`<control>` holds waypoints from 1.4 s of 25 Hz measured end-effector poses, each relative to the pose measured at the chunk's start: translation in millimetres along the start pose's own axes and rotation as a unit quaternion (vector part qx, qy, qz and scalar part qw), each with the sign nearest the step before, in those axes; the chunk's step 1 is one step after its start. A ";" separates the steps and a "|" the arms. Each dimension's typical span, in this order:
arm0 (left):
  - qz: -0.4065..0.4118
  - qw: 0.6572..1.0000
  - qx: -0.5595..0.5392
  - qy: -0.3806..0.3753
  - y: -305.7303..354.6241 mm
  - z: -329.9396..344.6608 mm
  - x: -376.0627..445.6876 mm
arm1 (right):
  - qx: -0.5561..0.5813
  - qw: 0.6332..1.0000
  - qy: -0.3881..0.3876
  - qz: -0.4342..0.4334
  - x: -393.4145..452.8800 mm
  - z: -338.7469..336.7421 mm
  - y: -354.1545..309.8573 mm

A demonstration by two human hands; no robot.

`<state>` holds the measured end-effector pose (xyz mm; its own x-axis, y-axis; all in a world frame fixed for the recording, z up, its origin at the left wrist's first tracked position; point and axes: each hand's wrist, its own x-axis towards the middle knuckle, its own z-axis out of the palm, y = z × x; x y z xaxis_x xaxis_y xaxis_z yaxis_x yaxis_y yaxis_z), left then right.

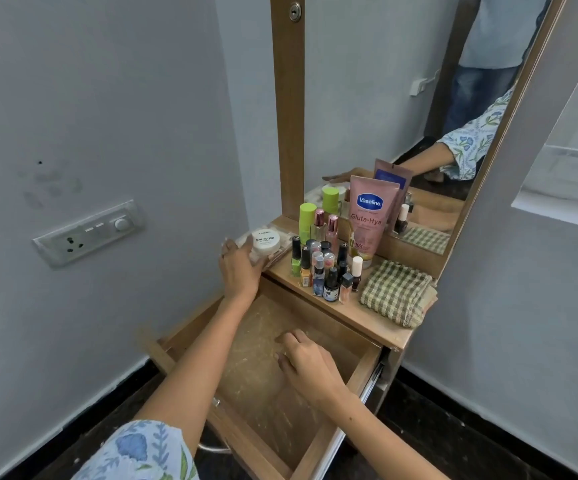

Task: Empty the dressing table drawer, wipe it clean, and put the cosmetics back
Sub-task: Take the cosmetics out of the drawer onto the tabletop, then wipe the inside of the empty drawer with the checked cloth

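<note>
1. The left hand (239, 271) is at the near left corner of the dressing table top (360, 313), its fingers curled round a clear plastic packet (246, 245) with a white nail-polish-remover tub (265, 241) on it. Whether it is setting them down or lifting them I cannot tell.

2. The right hand (306, 365) is down inside the open drawer (360, 375), fingers loosely bent with the tips on the drawer floor, holding nothing that I can see.

3. Around the right hand the drawer floor is bare wood, scuffed and dusty-looking with pale marks. So the emptying looks done, or all but done.

4. Just right of the left hand, the cosmetics stand packed together on the top: a cluster of small nail polish bottles (322, 271), a green-capped bottle (306, 220) and two slim pink-capped bottles (325, 226) behind them, and a pink Vaseline tube (367, 220) upright against the mirror (401, 98).

5. Beyond the bottles, well to the right of both hands, a folded green checked cloth (398, 292) lies untouched on the top.

6. My reading: wiping has not started, since the cloth is in neither hand and the drawer looks dirty. Wiping and returning every item are left.
</note>
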<state>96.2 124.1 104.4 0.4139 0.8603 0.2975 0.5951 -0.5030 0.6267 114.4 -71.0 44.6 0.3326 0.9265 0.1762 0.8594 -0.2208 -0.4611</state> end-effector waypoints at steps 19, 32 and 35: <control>0.160 0.981 0.060 -0.092 -6.1 -19.3 -91.8 | -0.043 0.991 0.119 -0.052 -27.9 -24.4 4.5; 0.323 0.891 0.189 -0.256 52.0 10.8 -165.5 | -0.178 0.974 0.008 0.138 -25.0 -111.8 91.9; 0.317 0.890 0.194 -0.264 56.7 13.2 -165.7 | -0.175 0.974 0.033 0.139 -26.6 -113.2 84.3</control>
<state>70.4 -48.1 81.1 0.9561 0.2869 0.0591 0.2778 -0.9521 0.1278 222.0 -148.7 99.5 0.5859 0.7969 0.1470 0.8083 -0.5615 -0.1772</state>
